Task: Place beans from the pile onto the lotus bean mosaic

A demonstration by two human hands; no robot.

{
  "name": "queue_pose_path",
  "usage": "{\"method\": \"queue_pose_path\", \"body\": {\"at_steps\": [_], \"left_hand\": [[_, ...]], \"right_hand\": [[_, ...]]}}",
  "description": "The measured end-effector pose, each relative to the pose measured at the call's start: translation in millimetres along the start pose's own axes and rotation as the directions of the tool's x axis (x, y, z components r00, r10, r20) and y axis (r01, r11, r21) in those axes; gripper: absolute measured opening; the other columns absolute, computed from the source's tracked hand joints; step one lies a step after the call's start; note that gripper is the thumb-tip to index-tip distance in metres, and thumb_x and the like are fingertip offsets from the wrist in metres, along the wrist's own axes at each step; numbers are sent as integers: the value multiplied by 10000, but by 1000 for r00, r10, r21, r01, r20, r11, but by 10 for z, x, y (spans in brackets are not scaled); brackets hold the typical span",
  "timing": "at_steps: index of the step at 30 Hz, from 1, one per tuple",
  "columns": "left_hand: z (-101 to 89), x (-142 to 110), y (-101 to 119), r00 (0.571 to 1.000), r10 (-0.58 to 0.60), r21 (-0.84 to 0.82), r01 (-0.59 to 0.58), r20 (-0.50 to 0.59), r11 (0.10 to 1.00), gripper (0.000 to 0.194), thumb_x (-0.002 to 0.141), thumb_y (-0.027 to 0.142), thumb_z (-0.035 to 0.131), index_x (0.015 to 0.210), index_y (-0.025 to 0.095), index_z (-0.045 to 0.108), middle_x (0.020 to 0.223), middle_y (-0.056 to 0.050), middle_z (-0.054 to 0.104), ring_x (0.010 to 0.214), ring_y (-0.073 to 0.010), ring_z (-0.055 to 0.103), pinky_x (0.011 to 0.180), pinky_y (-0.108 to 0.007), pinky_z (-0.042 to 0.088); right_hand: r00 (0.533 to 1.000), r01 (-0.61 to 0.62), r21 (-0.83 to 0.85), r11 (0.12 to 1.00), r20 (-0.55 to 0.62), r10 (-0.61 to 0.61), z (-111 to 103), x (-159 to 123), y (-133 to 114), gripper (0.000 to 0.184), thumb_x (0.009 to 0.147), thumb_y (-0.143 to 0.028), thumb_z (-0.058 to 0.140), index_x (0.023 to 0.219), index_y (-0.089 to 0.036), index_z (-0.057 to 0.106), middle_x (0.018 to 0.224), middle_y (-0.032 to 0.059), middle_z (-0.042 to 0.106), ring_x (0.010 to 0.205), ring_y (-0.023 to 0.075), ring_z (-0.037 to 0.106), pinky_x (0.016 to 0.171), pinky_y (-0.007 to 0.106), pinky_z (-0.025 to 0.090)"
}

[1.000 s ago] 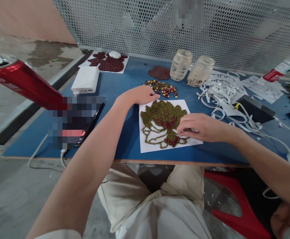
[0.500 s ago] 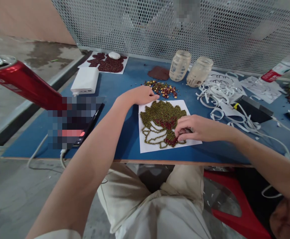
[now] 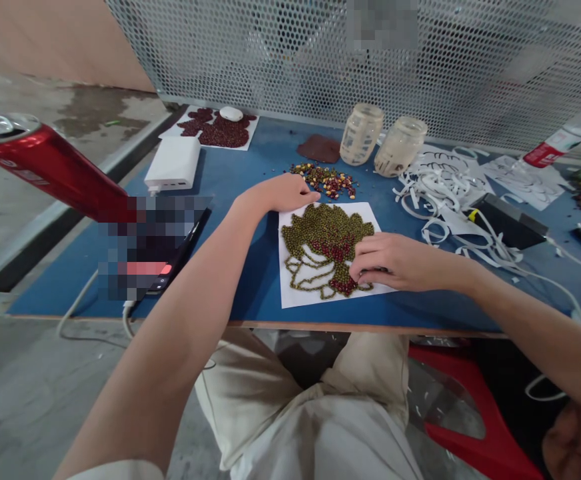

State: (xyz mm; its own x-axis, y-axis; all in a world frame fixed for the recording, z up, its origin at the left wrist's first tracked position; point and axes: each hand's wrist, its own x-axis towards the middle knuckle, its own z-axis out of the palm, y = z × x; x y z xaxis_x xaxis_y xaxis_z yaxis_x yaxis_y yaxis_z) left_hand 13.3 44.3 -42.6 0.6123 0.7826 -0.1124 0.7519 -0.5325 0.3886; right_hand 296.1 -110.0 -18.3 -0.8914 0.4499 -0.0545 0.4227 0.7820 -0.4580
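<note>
A white sheet of paper (image 3: 289, 293) bears a picture made of green beans (image 3: 328, 223) and dark red beans (image 3: 340, 251), with bare white shapes at its lower left. Over the picture's lower right part, my right hand (image 3: 383, 261) is pinched, its fingertips down at the red and green beans. What it pinches, if anything, is hidden. At the sheet's upper left edge rests my left hand (image 3: 293, 191), fingers curled and bent down beside a loose pile of mixed beans (image 3: 333, 181). Its fingertips are partly hidden, so I cannot see anything held there.
Two clear jars (image 3: 363, 133) stand behind the bean pile, near a brown flat patch (image 3: 319, 148). Paper strips (image 3: 433, 193) and a black box (image 3: 510, 220) lie right. Left are a red can (image 3: 55, 170), a phone (image 3: 155, 267), a white power bank (image 3: 173, 163) and a red-bean picture (image 3: 220, 130).
My right hand's fingers have drawn closer together and rolled slightly downward over the same spot. My left hand stays at the sheet's edge. The whole view has shifted very slightly.
</note>
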Motion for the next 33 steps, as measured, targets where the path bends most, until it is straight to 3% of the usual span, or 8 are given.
{"method": "queue_pose_path", "body": {"at_steps": [4,14,22,28,33], "left_hand": [[-7,-19,21,1000,-6,-4,6,0,1000,557,1040,492,552,604,253,302,562,-9,360,602,-178,324,676,-408,236],[-26,-23,48,1000,-6,25,5,15,1000,565,1062,493,518,605,255,288,550,-5,352,578,-172,324,665,-401,240],[-22,-37,57,1000,-18,25,17,5,1000,553,1050,499,521,606,253,301,552,-15,389,585,-176,346,669,-406,242],[-22,-39,65,1000,-25,31,25,-2,999,556,1053,499,519,605,253,298,554,-9,378,578,-173,333,657,-403,234],[-30,-49,87,1000,-31,20,31,-4,999,552,1039,491,536,601,252,301,553,-10,388,586,-170,328,666,-398,235]], "right_hand": [[978,-198,147,969,-43,206,1,-16,-25,147,1075,-363,679,1008,-236,712,940,35,718,822,202,612,767,344,432],[872,-458,421,783,42,488,55,52,-73,296,913,-489,827,911,-220,704,816,-15,624,711,151,502,693,334,358],[864,-482,330,812,25,503,65,79,-72,242,898,-393,833,849,-235,656,771,-29,585,710,153,482,704,342,341],[866,-431,396,811,-70,495,47,15,-42,273,967,-451,789,905,-242,626,765,-38,557,702,156,466,687,337,343],[862,-464,359,810,-28,506,77,12,-7,251,916,-410,824,881,-239,643,773,-44,531,711,158,457,690,336,348]]}}
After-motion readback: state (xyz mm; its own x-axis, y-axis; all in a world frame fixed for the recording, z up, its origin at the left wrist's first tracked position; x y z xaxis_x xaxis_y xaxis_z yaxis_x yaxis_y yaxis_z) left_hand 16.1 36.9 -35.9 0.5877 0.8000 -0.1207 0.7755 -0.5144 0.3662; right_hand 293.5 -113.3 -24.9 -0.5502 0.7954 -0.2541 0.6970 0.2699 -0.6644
